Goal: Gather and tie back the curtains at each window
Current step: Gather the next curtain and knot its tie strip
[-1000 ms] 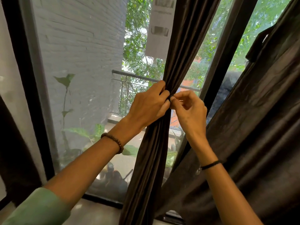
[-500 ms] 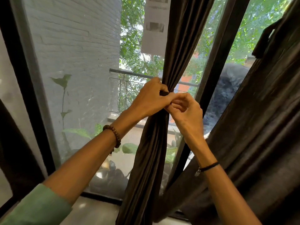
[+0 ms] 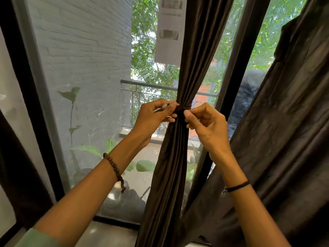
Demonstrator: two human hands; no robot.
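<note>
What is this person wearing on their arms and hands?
No gloves. The left arm shows a pale green sleeve near the elbow and a brown beaded bracelet at the wrist. The right wrist carries a thin black cord; no sleeve shows there.

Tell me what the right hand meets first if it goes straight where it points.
The tie band cinching the gathered curtain: the right hand points left at it, thumb seemingly touching it. Just beyond sits the left hand, pinching the band's other side.
</note>
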